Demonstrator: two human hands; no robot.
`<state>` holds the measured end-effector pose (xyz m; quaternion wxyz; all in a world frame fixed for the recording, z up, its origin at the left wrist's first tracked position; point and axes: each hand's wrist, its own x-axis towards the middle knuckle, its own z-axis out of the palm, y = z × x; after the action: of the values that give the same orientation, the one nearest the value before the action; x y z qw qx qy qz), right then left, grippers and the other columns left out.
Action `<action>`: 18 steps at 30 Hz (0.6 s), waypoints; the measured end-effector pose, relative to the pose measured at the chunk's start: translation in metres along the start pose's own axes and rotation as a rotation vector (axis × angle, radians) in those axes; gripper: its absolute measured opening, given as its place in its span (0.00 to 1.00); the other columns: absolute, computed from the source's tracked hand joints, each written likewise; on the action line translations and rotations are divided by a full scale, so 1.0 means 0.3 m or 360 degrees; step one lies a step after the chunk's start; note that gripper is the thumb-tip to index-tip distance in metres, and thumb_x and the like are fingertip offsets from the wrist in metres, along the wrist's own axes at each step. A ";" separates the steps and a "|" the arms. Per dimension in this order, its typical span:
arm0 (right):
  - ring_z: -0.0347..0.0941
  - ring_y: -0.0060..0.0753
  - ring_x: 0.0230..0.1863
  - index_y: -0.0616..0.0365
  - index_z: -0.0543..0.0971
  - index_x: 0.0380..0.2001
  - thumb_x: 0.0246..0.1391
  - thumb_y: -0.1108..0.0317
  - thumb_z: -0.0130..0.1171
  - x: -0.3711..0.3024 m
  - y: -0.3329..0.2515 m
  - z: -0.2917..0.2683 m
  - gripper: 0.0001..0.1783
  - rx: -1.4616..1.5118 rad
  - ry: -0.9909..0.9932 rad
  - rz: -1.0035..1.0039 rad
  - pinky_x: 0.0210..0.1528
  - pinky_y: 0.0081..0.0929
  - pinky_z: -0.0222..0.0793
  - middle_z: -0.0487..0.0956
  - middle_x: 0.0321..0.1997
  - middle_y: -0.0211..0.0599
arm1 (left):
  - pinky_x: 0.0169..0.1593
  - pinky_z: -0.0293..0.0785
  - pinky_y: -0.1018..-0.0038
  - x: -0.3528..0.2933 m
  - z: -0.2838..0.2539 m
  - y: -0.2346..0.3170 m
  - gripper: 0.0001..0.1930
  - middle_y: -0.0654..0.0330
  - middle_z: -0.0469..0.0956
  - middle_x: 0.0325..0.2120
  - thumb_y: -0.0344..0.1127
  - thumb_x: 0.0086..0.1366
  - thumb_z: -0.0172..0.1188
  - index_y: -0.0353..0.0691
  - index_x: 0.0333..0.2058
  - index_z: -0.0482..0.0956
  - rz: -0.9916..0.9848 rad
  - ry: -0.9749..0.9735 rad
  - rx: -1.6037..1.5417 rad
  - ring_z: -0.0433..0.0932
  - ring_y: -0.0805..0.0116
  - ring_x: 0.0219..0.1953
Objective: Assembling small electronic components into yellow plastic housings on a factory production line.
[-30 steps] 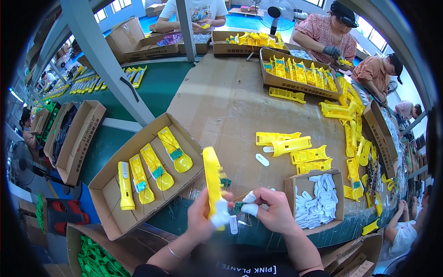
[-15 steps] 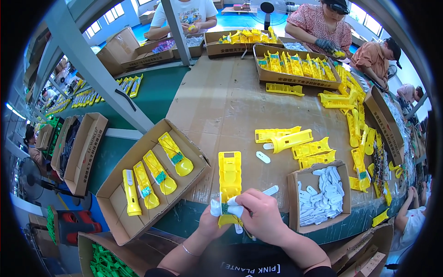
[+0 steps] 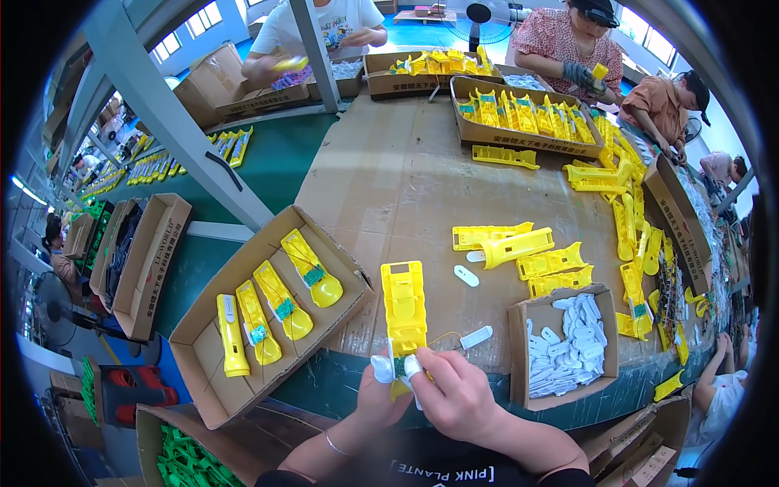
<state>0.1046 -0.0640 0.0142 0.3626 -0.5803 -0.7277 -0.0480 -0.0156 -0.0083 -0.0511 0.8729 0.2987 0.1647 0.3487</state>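
Note:
An open yellow flashlight casing stands upright before me, a small green circuit board at its lower part. My left hand is closed around the casing's lower end, its thumb in a white finger cover. From the other side, my right hand is closed with its covered fingertips pinching at the circuit board; the exact contact is hidden. A thin wire runs from the casing to a white oblong piece on the table's edge.
At left, a cardboard box holds several yellow flashlight pieces. A smaller box of white oblong pieces stands right. Loose yellow casings and a white piece lie ahead. Co-workers handle yellow parts across the table; a grey post rises left.
The casing has tilted and moved slightly down and left in my hands. My right fingers have shifted at the board, and the wire to the white piece now shows. Across the table, co-workers' hands have moved.

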 end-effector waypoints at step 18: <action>0.76 0.33 0.36 0.64 0.72 0.38 0.42 0.78 0.62 -0.037 0.035 -0.109 0.17 0.0879 0.0232 0.0757 0.38 0.25 0.74 0.75 0.37 0.42 | 0.44 0.71 0.78 0.002 0.074 0.107 0.20 0.55 0.73 0.44 0.30 0.59 0.55 0.31 0.49 0.64 0.0050 -0.0237 0.0561 0.73 0.74 0.42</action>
<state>0.1301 -0.0857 0.0279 0.5574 -0.6085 -0.5304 0.1945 -0.0205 0.0017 -0.0137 0.8113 0.4745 0.1535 0.3052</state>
